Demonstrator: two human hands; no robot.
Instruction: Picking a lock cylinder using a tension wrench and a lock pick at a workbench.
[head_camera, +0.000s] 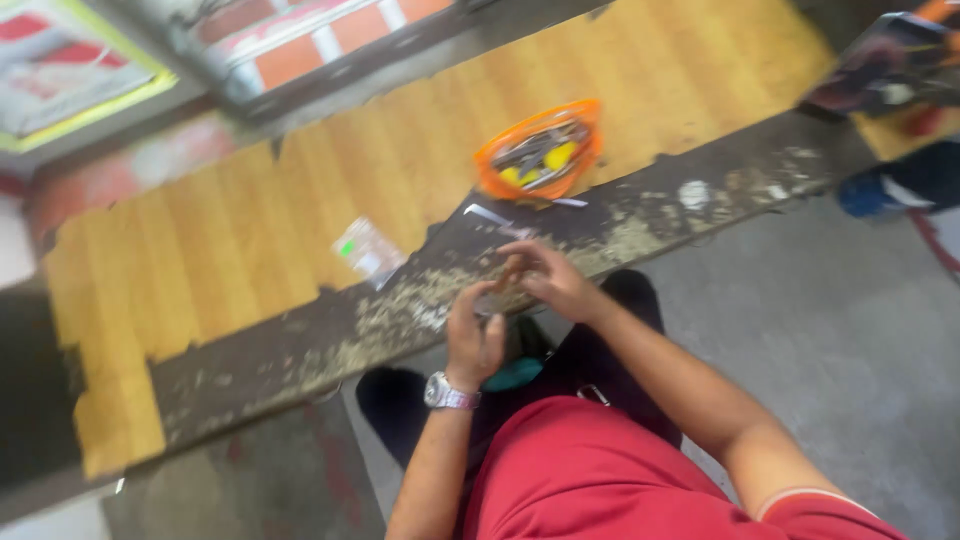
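the picture is blurred with motion, so fine detail is lost. the person stands at the worn front edge of a tabletop (250, 240) whose wood-grain covering is torn away along that edge, leaving a dark, flaking strip.

both hands meet over that bare strip. the left hand (474, 335), with a silver watch (447, 393) on its wrist, is curled with fingers bent inward, and something small and pale shows between its fingertips and the other hand; what it is i cannot tell. the right hand (548, 280) is partly closed too, fingers bent toward the left hand and touching or almost touching it. whether either hand truly grips the small thing or only touches it is too blurred to say.

just beyond the hands on the tabletop lies an orange pouch (540, 150), with grey and yellow bits showing inside. to the left of the hands, near the torn edge, lies a small clear bag (366, 250) with a green spot. a thin pale strip (487, 213) lies between pouch and hands.

as a judgement: the work looks to be in its middle. the pouch and bag are laid out apart from the hands, the small thing is being fingered at the tabletop edge, and nothing finished shows anywhere.

a teal object (515, 373) sits below the hands near the dark trousers.
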